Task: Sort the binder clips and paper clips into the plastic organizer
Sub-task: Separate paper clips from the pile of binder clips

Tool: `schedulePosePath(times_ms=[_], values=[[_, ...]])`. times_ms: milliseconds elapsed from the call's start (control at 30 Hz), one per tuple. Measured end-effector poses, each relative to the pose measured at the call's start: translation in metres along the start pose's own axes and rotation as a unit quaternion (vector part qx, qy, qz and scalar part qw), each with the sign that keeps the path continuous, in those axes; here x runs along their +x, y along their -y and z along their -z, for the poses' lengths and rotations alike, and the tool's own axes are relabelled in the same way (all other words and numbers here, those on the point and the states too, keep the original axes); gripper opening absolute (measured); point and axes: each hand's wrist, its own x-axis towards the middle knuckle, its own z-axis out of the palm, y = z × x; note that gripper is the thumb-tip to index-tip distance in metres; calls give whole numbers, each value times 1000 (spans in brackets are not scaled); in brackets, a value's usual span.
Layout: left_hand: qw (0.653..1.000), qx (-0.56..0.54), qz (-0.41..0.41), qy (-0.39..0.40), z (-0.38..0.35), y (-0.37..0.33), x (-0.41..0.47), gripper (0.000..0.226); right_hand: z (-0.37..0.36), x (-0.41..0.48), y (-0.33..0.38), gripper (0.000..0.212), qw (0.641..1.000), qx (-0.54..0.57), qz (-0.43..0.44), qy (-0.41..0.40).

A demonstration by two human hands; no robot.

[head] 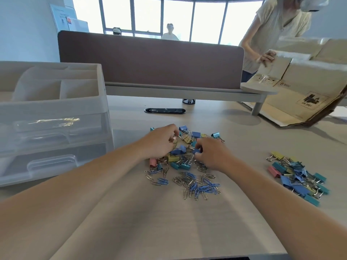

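Observation:
A mixed pile of coloured binder clips (185, 137) lies mid-table, with silver and blue paper clips (197, 184) spread in front of it. My left hand (159, 141) reaches into the pile's left side and pinches a small pink binder clip (173, 139) at its fingertips. On the pile's right side, my right hand (212, 154) pinches a blue binder clip (196, 151). A second heap of binder clips (298, 177) lies to the right. The translucent plastic organizer (52, 117) stands at the left, with open top compartments and drawers; paper clips show inside the upper drawer.
A brown desk divider (150, 61) closes off the back. A person (272, 34) at the right handles a cardboard box (304, 81) that overhangs the table. A black cable slot (164, 110) and a mesh cup (188, 101) sit behind the pile.

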Motion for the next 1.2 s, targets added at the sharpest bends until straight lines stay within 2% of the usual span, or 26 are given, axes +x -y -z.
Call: schedulePosePath(times_ms=[133, 233, 333, 467, 600, 733, 967, 1200], values=[[998, 48, 9, 29, -1, -3, -5, 40, 5, -4, 3, 14, 1000, 18, 2, 2], [998, 59, 16, 18, -1, -5, -7, 29, 7, -8, 4, 14, 1000, 23, -4, -7], [995, 98, 11, 15, 0, -4, -7, 19, 10, -10, 6, 26, 999, 51, 1, -10], [982, 184, 7, 27, -5, 4, -4, 24, 14, -11, 10, 29, 998, 58, 13, 16], [981, 191, 6, 37, -9, 3, 0, 28, 13, -10, 13, 8, 997, 67, 22, 33], [977, 206, -2, 53, -13, 0, 3, 27, 10, -9, 20, 28, 997, -31, 43, 55], [969, 238, -20, 64, -17, -3, 6, 28, 5, -6, 25, 29, 993, -39, 32, 105], [975, 210, -10, 75, -17, -1, 4, 29, 2, -3, 28, 23, 992, -34, 24, 117]])
